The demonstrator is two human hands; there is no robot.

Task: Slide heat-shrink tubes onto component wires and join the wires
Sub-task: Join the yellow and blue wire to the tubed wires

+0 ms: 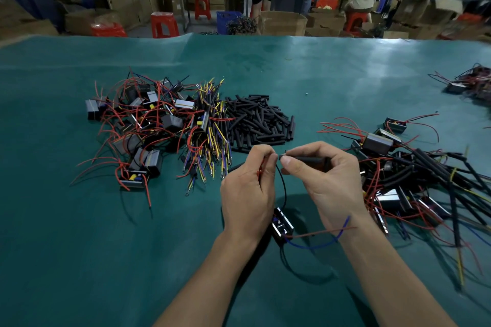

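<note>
Right hand [322,167] pinches a black heat-shrink tube [308,159], its mouth at nine o'clock meeting the left hand [248,188], which grips red wire [261,171] and a black wire [283,183] looping down to the component [283,224] at six o'clock between the wrists

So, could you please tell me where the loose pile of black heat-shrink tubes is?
The pile of heat-shrink tubes lies mid-table on the green mat, just beyond both hands, right of the multicoloured wire bundle.
</note>
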